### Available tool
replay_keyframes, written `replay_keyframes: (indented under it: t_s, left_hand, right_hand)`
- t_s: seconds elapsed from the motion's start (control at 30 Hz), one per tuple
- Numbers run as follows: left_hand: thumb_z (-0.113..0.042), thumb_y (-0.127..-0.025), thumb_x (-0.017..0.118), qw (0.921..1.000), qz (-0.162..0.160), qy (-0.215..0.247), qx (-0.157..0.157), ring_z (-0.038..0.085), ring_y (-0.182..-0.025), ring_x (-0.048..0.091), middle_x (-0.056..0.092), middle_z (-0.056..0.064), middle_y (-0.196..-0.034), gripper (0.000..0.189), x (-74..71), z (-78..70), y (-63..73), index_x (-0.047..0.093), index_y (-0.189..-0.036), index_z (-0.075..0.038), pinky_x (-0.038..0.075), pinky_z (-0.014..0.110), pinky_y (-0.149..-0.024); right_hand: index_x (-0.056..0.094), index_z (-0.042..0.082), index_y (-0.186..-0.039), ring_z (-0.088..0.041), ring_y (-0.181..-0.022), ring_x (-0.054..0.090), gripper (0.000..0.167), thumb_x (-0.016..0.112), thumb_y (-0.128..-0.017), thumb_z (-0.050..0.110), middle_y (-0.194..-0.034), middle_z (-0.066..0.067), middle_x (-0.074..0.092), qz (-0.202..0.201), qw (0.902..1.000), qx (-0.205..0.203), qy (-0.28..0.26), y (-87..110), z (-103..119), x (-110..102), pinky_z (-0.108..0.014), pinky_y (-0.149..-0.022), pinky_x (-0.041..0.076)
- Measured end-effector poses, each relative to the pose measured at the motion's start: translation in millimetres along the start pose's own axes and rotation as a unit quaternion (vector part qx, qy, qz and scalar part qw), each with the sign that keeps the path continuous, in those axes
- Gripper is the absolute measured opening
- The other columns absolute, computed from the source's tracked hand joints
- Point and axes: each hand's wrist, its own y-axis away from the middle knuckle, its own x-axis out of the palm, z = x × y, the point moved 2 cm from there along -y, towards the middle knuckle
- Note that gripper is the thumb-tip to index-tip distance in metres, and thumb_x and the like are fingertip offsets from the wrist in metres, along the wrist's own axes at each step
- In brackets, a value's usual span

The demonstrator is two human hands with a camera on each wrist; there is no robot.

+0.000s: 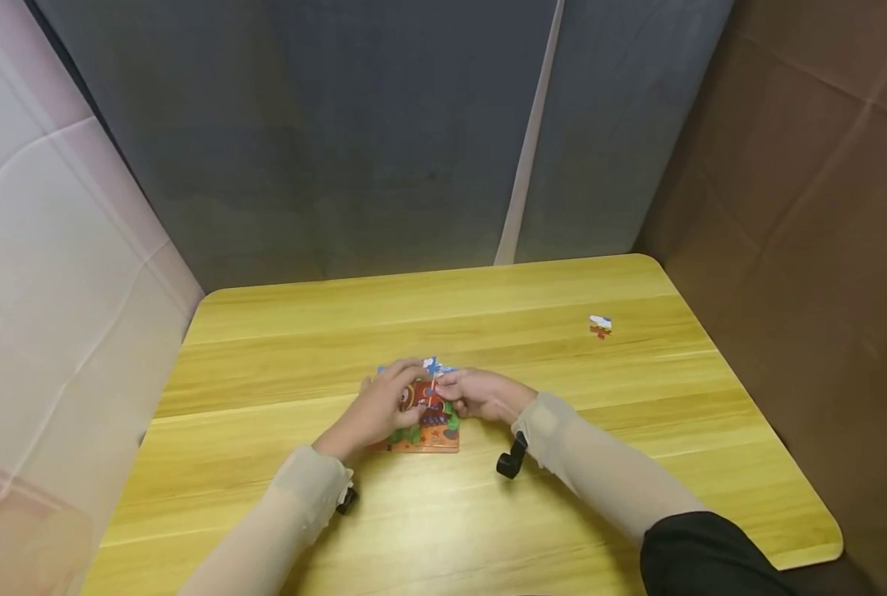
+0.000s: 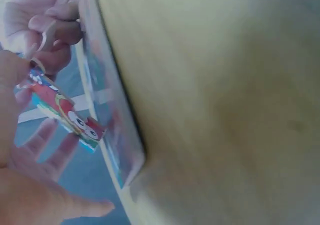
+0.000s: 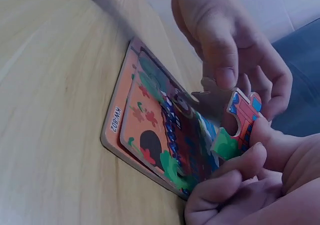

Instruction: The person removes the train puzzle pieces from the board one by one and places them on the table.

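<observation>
A cartoon jigsaw board [image 1: 434, 444] with an orange lower border lies on the table below both hands. My left hand [image 1: 375, 411] holds a joined-looking puzzle piece [image 2: 62, 105], red and green with cartoon eyes, between thumb and fingers, tilted above the board. From the other side, my right hand [image 1: 488, 392] pinches a red and green puzzle piece [image 3: 242, 120] with a blue knob between thumb and forefinger. The two held pieces are close together; whether they touch I cannot tell. Fingers partly hide the picture on the board.
A loose puzzle piece [image 1: 601, 326], white, yellow and red, lies toward the far right of the wooden table [image 1: 265, 364]. Behind the table hangs a dark grey curtain [image 1: 384, 141]. Pale cloth [image 1: 64, 290] is at the left, brown cloth [image 1: 808, 248] at the right.
</observation>
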Motion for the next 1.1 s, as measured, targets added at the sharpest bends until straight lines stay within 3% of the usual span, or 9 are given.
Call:
replay_keyframes:
  t_s: [0.23,0.33,0.43,0.53,0.63,0.73,0.87,1.0,1.1]
  left_hand:
    - [-0.044,-0.085,0.082,0.9958,-0.026,-0.077,0.042,0.034,-0.139,0.044,0.049,0.008,-0.149,0.059,3.7,-0.9,0.3,0.059,-0.134,-0.021,0.021,0.084,-0.101]
    - [-0.039,-0.087,0.081,0.9977,-0.015,-0.056,0.035,0.038,-0.144,0.037,0.041,0.011,-0.156,0.054,6.2,-1.5,0.2,0.059,-0.132,-0.02,0.018,0.084,-0.102]
    - [-0.033,-0.088,0.081,0.9994,0.019,-0.025,0.017,0.042,-0.148,0.028,0.031,0.012,-0.163,0.053,9.3,-0.3,0.4,0.056,-0.133,-0.019,0.017,0.084,-0.102]
    - [-0.037,-0.092,0.076,0.9979,0.059,-0.027,-0.002,0.038,-0.149,0.027,0.028,0.008,-0.165,0.056,12.2,1.1,1.1,0.052,-0.14,-0.023,0.021,0.084,-0.101]
    - [-0.045,-0.092,0.074,0.9953,0.082,-0.051,-0.015,0.032,-0.147,0.033,0.033,0.006,-0.163,0.061,13.2,0.6,2.3,0.05,-0.145,-0.025,0.023,0.085,-0.097]
    - [-0.052,-0.09,0.073,0.9925,0.087,-0.083,-0.024,0.03,-0.146,0.035,0.037,0.005,-0.162,0.065,13.5,-1.5,2.4,0.052,-0.145,-0.023,0.024,0.087,-0.095]
    - [-0.056,-0.09,0.071,0.9891,0.088,-0.115,-0.03,0.029,-0.145,0.036,0.041,0.006,-0.159,0.065,13.7,-4.4,1.2,0.055,-0.141,-0.02,0.023,0.085,-0.097]
    - [-0.055,-0.09,0.07,0.9879,0.088,-0.125,-0.026,0.029,-0.144,0.036,0.042,0.005,-0.158,0.062,13.8,-4.5,0.0,0.057,-0.138,-0.02,0.025,0.083,-0.098]
    - [-0.055,-0.091,0.07,0.9874,0.09,-0.128,-0.019,0.029,-0.144,0.037,0.043,0.005,-0.158,0.061,13.7,-3.9,-0.3,0.057,-0.139,-0.019,0.03,0.081,-0.097]
  right_hand:
    - [0.063,0.003,-0.123,-0.006,-0.057,0.041,0.022,0.054,-0.104,0.01,-0.093,-0.004,0.066,0.011,0.9999,-0.001,0.006,-0.3,-0.5,-0.2,-0.018,-0.054,0.034]
    - [0.064,0.001,-0.123,-0.006,-0.055,0.04,0.023,0.053,-0.105,0.011,-0.092,-0.005,0.068,0.014,0.9997,0.001,0.018,-0.5,-2.2,-1.1,-0.019,-0.052,0.033]
    - [0.067,0.0,-0.117,-0.006,-0.051,0.037,0.021,0.056,-0.103,0.012,-0.087,-0.004,0.068,0.004,0.9988,-0.003,0.05,-0.3,-2.4,-1.8,-0.019,-0.05,0.032]
    - [0.07,0.0,-0.106,-0.006,-0.051,0.038,0.018,0.062,-0.099,0.014,-0.081,-0.002,0.064,-0.029,0.9912,-0.02,0.128,1.5,-1.1,-1.0,-0.02,-0.049,0.032]
    - [0.073,0.0,-0.1,-0.008,-0.06,0.049,0.017,0.067,-0.095,0.015,-0.086,-0.002,0.064,-0.067,0.9782,-0.034,0.193,3.8,-0.8,1.6,-0.02,-0.054,0.04]
    - [0.073,-0.001,-0.092,-0.012,-0.072,0.057,0.015,0.068,-0.092,0.012,-0.094,-0.007,0.066,-0.092,0.9724,-0.042,0.211,5.1,-1.3,4.7,-0.021,-0.061,0.046]
    - [0.068,0.002,-0.079,-0.013,-0.069,0.052,0.015,0.068,-0.09,0.011,-0.091,-0.007,0.065,-0.115,0.9628,-0.053,0.239,6.3,0.0,9.2,-0.022,-0.057,0.043]
    - [0.07,0.001,-0.084,-0.011,-0.066,0.05,0.014,0.069,-0.092,0.013,-0.089,-0.005,0.064,-0.108,0.9607,-0.06,0.249,7.8,1.9,8.1,-0.02,-0.056,0.041]
    - [0.072,-0.002,-0.094,-0.007,-0.056,0.046,0.016,0.068,-0.095,0.013,-0.081,-0.004,0.064,-0.085,0.9674,-0.053,0.232,9.4,2.3,3.7,-0.019,-0.052,0.039]
